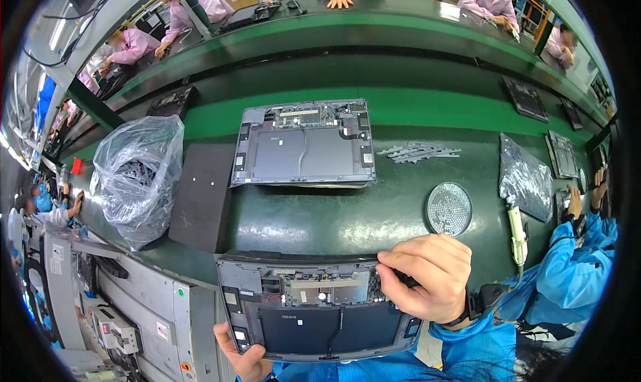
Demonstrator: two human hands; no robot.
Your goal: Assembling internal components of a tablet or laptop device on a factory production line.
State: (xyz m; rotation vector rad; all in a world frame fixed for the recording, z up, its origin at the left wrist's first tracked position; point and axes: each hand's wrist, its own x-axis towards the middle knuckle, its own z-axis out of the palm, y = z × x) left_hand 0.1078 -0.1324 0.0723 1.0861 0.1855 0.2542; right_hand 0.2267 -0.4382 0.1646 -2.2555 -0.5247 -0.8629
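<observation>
An opened laptop base [282, 338], with its circuit board and dark battery exposed, is tilted at the bench's near edge. My left hand [242, 356] grips its near left corner, thumb on top and fingers at the side. At the far right edge, my right hand [431, 278] is closed in a pinch on the rim; its palm hides that corner of the board. Whether a small part is also between those fingers, I cannot tell. Beyond it, a second opened laptop base [270, 155] lies on the bench, its board side away from me.
Right of the second base lie loose grey strips [420, 152], a round dish of small parts [449, 208], a silvery bag [524, 178] and a corded electric screwdriver [517, 235]. Leftward are a dark flat pad [199, 202] and a clear plastic bag [140, 212]. A co-worker's blue sleeve [567, 265] is at right.
</observation>
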